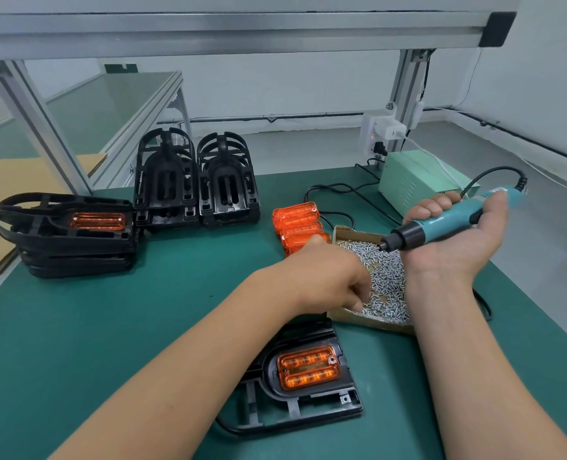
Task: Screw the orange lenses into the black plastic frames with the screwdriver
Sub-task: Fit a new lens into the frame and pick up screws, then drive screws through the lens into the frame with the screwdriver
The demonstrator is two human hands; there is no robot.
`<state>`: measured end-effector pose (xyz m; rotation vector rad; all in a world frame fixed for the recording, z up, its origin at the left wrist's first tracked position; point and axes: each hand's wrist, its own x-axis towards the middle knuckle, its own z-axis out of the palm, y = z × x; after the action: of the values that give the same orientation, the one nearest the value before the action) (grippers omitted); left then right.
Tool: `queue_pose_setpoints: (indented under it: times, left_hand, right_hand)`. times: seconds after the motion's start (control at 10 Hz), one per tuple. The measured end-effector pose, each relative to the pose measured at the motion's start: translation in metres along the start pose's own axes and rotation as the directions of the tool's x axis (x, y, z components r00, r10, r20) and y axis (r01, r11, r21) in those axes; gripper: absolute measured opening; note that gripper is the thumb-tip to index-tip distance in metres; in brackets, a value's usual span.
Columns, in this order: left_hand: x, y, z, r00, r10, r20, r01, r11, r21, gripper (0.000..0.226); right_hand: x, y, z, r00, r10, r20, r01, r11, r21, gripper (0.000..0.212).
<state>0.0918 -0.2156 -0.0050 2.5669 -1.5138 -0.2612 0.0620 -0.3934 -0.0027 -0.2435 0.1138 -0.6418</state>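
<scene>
- right hand (458, 234) fingers wrapped round teal electric screwdriver (441, 224)
- left hand (328, 277) fingers curled into the screw box (368, 322), can't tell if pinching one
- orange lens (308, 366) sits in near black frame (308, 410)

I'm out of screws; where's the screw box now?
The screw box sits right of centre in the head view, on the green mat, beside the stacked orange lenses and just beyond the near frame.

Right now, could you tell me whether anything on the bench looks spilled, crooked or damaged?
Nothing stands out. The screws lie inside their cardboard box, and the orange lens sits squarely in the black frame.
</scene>
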Motion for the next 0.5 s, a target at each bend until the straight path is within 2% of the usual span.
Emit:
queue_pose_setpoints:
  times: [0.1,0.3,0.5]
  left_hand:
    - [0.002,0.000,0.001,1.000,-0.009,0.008,0.009,1.000,0.006,0.008]
    - [-0.003,0.001,0.005,0.997,-0.027,-0.073,0.025,0.999,-0.035,0.016]
    - [-0.011,0.002,0.002,0.994,-0.068,-0.087,0.047,0.973,-0.227,0.019]
  right_hand:
    - [0.000,0.000,0.000,1.000,0.000,-0.003,0.000,1.000,0.003,0.042]
    - [-0.001,-0.001,0.002,1.000,-0.003,-0.013,0.003,1.000,0.000,0.041]
    - [-0.003,0.000,0.004,1.000,-0.007,-0.018,0.007,1.000,0.001,0.041]
